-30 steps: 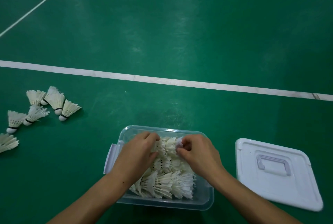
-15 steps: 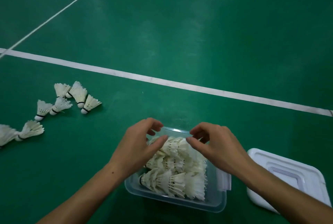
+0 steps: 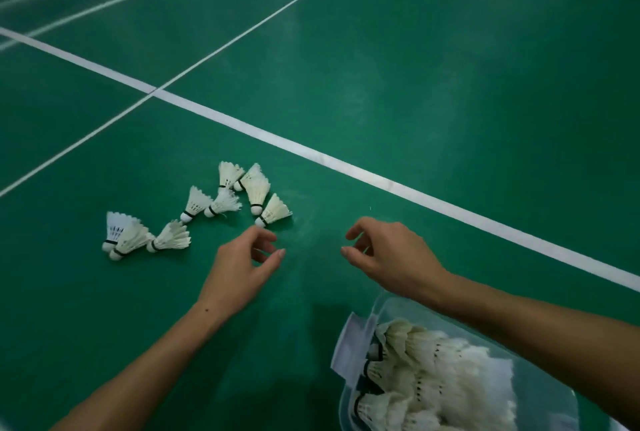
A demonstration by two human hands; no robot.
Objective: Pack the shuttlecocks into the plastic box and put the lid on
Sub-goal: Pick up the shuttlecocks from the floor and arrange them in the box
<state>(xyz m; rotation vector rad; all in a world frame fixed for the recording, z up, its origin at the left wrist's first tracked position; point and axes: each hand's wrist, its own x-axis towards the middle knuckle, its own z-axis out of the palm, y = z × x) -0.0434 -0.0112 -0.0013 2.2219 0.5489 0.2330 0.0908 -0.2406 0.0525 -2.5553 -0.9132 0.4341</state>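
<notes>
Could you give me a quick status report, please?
Left hand and right hand empty, open. Eight loose shuttlecocks on floor; plastic box part-filled, lidless. Path clear.

Soft, even overhead light falls on the green court floor [image 3: 415, 84], which gives back a pale, hazy sheen in broad patches near the middle and upper right. The far corners darken, most at the top left. Shadows are weak: a dim one lies on the floor beneath the left hand [image 3: 242, 267] and forearm. The white lines [image 3: 311, 153] bend outward toward the edges, as a wide lens makes them. The loose shuttlecocks [image 3: 256, 191] look fairly sharp, while the feathers inside the plastic box [image 3: 349, 354] at the lower right are smeared and overbright.
</notes>
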